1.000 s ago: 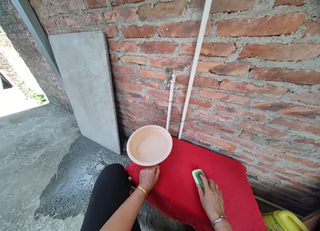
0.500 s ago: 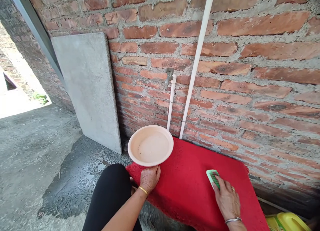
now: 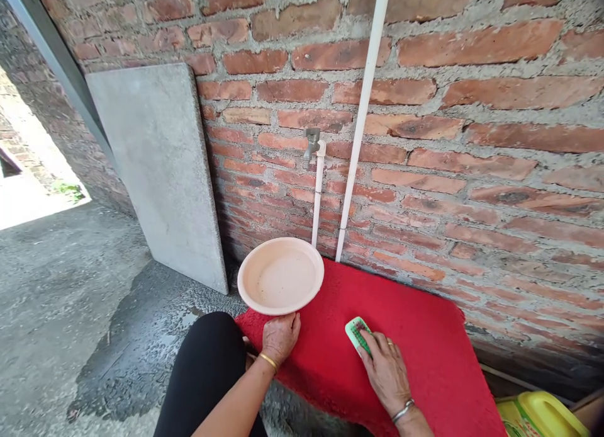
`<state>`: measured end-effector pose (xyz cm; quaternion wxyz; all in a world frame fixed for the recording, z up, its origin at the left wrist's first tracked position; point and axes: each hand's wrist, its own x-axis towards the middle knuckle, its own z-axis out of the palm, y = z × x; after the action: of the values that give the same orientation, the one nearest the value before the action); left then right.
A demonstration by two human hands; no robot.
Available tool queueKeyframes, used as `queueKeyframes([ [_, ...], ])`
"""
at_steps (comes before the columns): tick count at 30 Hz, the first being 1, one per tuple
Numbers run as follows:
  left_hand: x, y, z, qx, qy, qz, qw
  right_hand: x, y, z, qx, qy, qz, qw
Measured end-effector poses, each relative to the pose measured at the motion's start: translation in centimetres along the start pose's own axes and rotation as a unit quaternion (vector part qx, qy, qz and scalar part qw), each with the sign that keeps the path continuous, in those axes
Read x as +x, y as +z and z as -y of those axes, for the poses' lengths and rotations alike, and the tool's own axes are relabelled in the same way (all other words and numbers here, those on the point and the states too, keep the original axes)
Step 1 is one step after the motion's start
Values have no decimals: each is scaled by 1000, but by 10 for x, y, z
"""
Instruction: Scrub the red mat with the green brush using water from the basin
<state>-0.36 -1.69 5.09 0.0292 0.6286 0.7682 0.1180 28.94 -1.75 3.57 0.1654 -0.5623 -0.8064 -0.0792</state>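
Note:
My right hand is closed around a light green scrubbing brush, which rests on a red cloth or mat. Dark marks show on the brush's green grid-like top. My left hand lies at the front of a pale pink plastic basin, just under its rim and above the red mat. The fingers of this hand are curled, their tips hidden, and I cannot make out what they grip. A few dark specks lie on the bottom of the basin, which stands at the mat's back left corner.
A grey tap on a white pipe stands before the brick wall. A concrete slab leans at the left, beside wet floor. A yellow jug sits at lower right.
My right hand has slid the scrubbing brush to the left across the red mat, closer to the basin. My left hand stays at the basin. The view has turned slightly.

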Motion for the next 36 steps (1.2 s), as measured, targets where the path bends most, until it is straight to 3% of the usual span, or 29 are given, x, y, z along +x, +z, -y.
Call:
queueKeyframes([
  [5, 0, 2, 0, -2, -4, -4, 1000, 5, -6, -42, -62, 70, -12, 996],
  [9, 1, 1, 0, -7, -5, 2, 1000, -2, -3, -57, -51, 61, -52, 995],
  [18, 0, 1, 0, 1, 2, -6, 1000, -8, 2, -22, 40, -40, -92, 994],
  [36, 0, 2, 1, 14, 6, -17, 1000, -4, 2, -18, 32, -20, -91, 995],
])
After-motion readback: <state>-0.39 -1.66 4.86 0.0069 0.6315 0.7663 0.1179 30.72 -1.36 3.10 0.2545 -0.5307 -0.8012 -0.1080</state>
